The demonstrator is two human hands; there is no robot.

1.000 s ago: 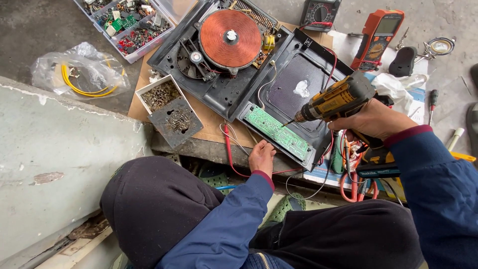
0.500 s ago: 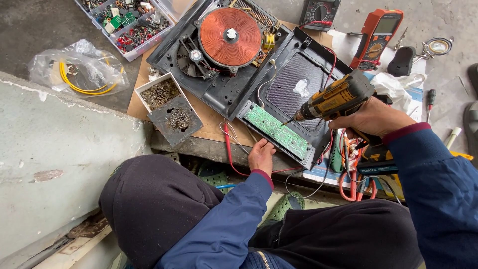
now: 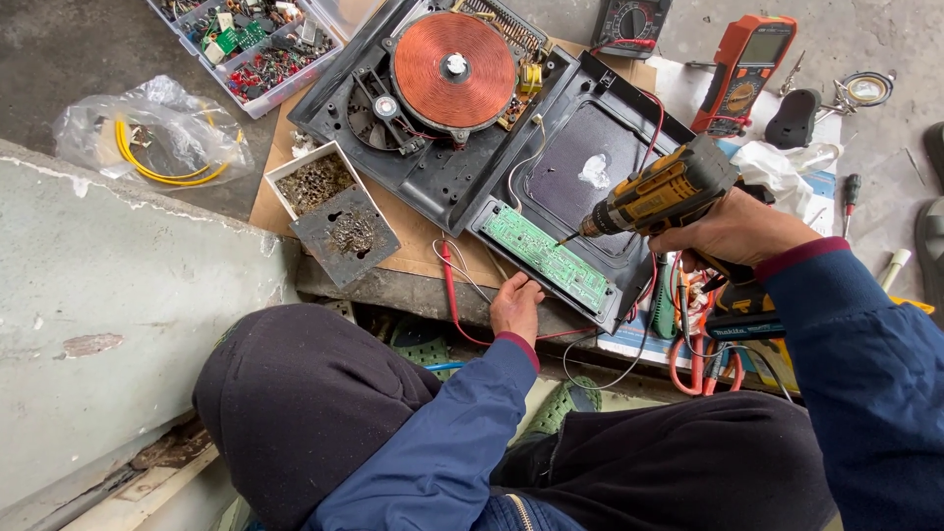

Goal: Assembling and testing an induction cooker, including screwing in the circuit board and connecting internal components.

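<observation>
My right hand (image 3: 733, 231) is clamped around the grip of the yellow and black drill (image 3: 661, 194), and its bit points down and left onto the green circuit board (image 3: 547, 258). The tip of the bit sits at the upper right edge of that board. The board lies in the near corner of the opened black cooker base (image 3: 462, 177). My left hand (image 3: 516, 305) rests at the near edge of the board, fingers curled loosely against the base's rim and holding nothing; I cannot tell whether it presses down.

Farther back in the same base, beyond the board, lies the round copper coil (image 3: 453, 69), with a small black fan (image 3: 379, 106) just left of it. A bare dark panel with a white smear (image 3: 594, 169) lies right of the coil, directly behind the board. A red wire (image 3: 450, 285) runs from the base's near edge down past my left wrist.

Left of the base, on the cardboard sheet (image 3: 418, 241), sits a small grey box of dirty scraps (image 3: 332, 211). Beyond that, at the far left corner of the base, stands a clear tray of small parts (image 3: 251, 39), and farther left a plastic bag with yellow cable (image 3: 152, 138). Right of the base, behind the drill, stands an orange meter (image 3: 742, 71).
</observation>
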